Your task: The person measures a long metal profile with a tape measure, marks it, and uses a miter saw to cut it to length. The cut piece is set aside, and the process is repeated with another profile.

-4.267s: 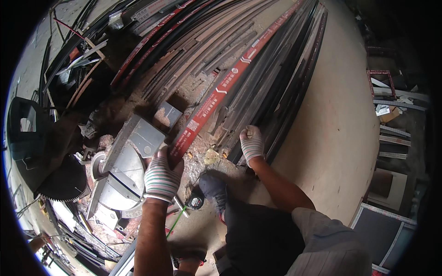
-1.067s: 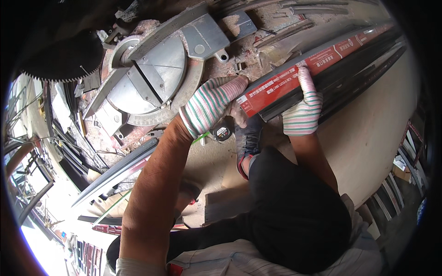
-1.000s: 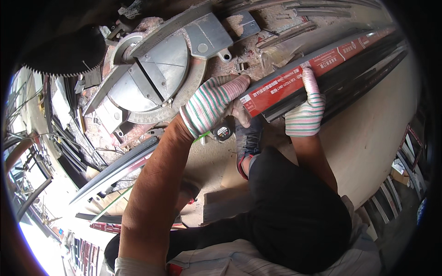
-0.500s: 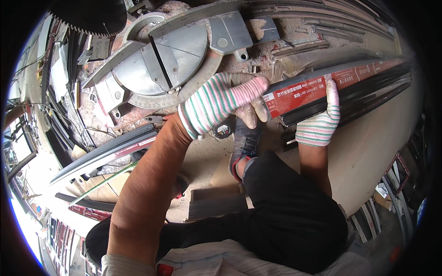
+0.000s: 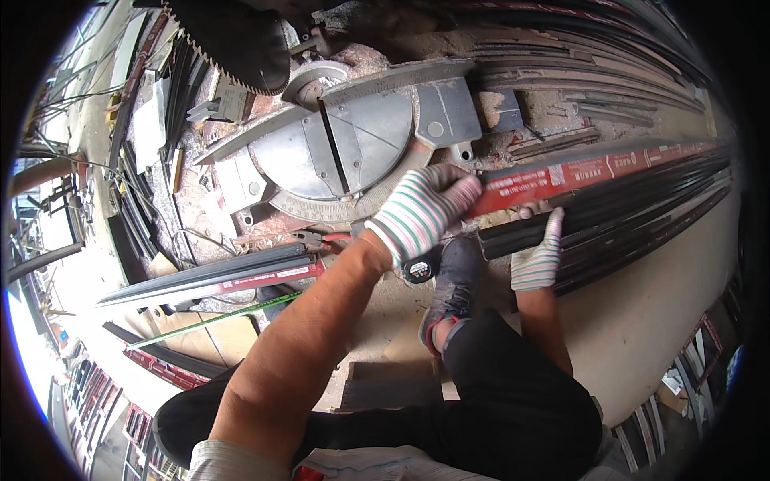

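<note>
Both my hands wear white gloves with green and pink stripes. My left hand (image 5: 429,208) closes its thumb and fingers on the near-left end of a long profile strip (image 5: 589,171) with a red printed film. Lower right, my right hand (image 5: 539,255) grips a black profile (image 5: 513,234) in the bundle alongside. Its thumb lies over the black profile, and fingertips show at the far edge, just below the red strip. Just beyond my left hand is the round metal table of a mitre saw (image 5: 373,144).
The toothed saw blade (image 5: 241,48) is raised at upper left. A tape measure (image 5: 418,270) lies beside my shoe (image 5: 455,280), with red-handled pliers (image 5: 317,239) nearby. More profiles (image 5: 216,276) lie at left, and offcuts (image 5: 593,72) at upper right.
My left hand has gone from extended fingers to a grip on the red strip's end. The right thumb has moved from the red film onto the black profile. The whole view has shifted.
</note>
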